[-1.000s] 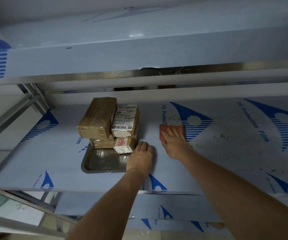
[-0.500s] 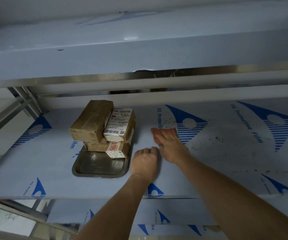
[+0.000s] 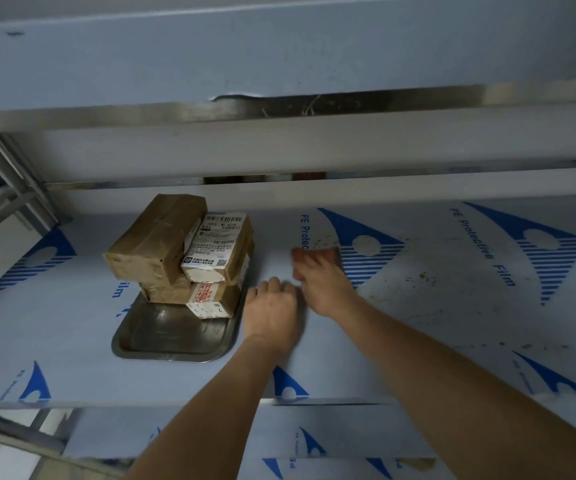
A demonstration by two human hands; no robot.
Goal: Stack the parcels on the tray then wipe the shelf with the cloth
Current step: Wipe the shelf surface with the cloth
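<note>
Fingers of the right hand [image 3: 324,289] lie flat and close together on the reddish-brown cloth [image 3: 317,254], pressing it against the shelf [image 3: 452,306] at centre frame; motion blur hides the fingertips. Fingers of the left hand [image 3: 272,313] are loosely curled, knuckles up, resting on the shelf surface just right of the tray [image 3: 172,337], gripping nothing. Shelf surface is flat sheet covered in pale protective film printed with blue triangular logos; brown specks and smears mark the film right of the cloth. Tray is shallow, rectangular, round-cornered, dull reflective metal, sitting left of centre. Parcels [image 3: 182,251] are stacked on its far half: brown taped cardboard boxes, two above, at least one below, with white printed labels on the right-hand ones. Steel rails and an upper shelf fill the upper frame. Compared with the frame half a second earlier, the cloth and right hand hold nearly the same spot beside the blue logo, and the left hand remains beside the tray's right edge; the parcel stack is unchanged.
</note>
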